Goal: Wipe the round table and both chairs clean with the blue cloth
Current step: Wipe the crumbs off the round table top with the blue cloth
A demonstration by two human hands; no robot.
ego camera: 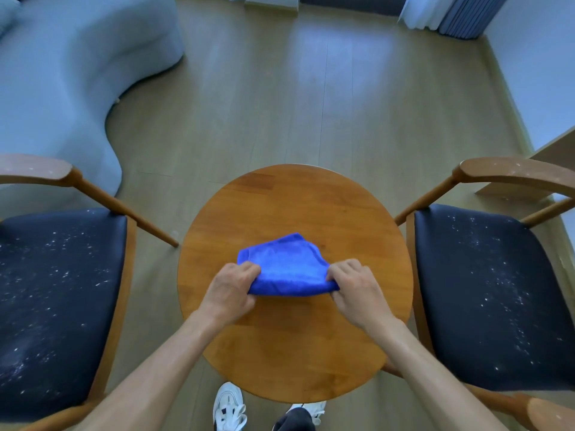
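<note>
1. Blue cloth [287,269] is bunched up near the middle of the round table [295,200], its long axis running left to right, with the near edge lifted a bit and the far part resting on the wood.
2. It's pinched at both ends: the left hand [231,290] has its fingers curled round the left end, and the right hand [354,289] is closed on the right end the same way. Neither hand is nearer, so the cloth sits squarely between the two grips.
3. The cloth looks like soft, fuzzy microfibre, floppy and folding easily. The tabletop is smooth varnished wood, round, with nothing else on it.
4. White specks are scattered over the dark padded seats of the left chair [59,293] and the right chair [494,293], so probably neither has been wiped yet. Wooden arms are speckled too.
</note>
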